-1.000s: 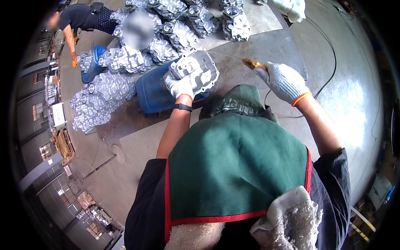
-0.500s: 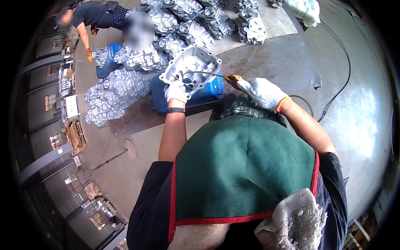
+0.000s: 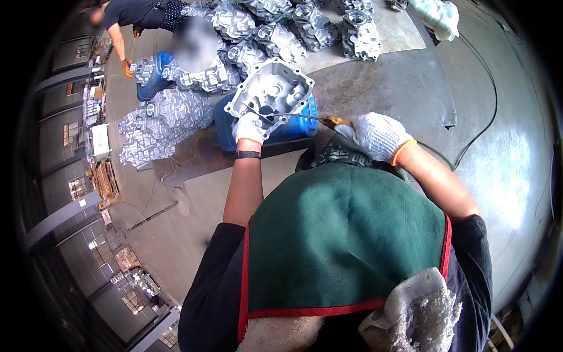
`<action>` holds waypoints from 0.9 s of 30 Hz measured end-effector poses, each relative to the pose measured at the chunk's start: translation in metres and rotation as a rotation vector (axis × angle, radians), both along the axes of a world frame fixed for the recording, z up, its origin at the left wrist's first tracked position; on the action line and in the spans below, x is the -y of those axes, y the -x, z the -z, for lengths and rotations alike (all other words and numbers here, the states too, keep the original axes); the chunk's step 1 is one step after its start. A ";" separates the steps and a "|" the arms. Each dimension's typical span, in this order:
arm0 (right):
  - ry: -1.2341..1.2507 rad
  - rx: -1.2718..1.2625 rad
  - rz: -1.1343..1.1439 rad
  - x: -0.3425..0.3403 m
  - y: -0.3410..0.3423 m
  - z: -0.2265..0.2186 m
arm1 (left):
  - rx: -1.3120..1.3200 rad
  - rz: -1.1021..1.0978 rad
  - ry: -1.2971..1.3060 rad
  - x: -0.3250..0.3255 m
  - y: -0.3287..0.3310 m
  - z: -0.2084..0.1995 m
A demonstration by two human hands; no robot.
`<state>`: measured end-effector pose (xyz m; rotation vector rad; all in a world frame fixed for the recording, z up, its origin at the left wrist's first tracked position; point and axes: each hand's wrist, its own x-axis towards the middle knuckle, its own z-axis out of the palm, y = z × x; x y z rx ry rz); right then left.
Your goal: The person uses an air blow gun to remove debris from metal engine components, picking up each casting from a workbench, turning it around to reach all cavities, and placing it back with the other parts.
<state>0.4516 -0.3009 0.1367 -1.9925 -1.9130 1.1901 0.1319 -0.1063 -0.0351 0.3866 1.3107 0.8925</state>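
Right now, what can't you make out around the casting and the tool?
Head view only:
- Tool tip: thin, lost inside the grey metal casting; contact point unclear.
- Tool handle: covered by the right hand.
- Left hand grip on the casting rim: fingers hidden by the glove.
- Blue drum under the casting: mostly covered by it.
- Co-worker: cut off by the top edge.

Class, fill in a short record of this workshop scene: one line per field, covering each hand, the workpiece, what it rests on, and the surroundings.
Left hand: white-gloved left hand grips the lower edge of the casting
Right hand: white-gloved right hand holds a thin rod-like tool whose tip reaches into the casting
Workpiece: grey metal casting, tilted, open side facing up
Support: blue drum lying on the floor
Surroundings: heaps of similar castings; black cable on the concrete; another person bending at the far left
Clothing: green apron
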 end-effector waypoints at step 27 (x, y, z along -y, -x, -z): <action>-0.014 -0.365 0.407 -0.016 -0.006 0.024 | -1.495 0.963 -0.432 -0.062 -0.021 0.016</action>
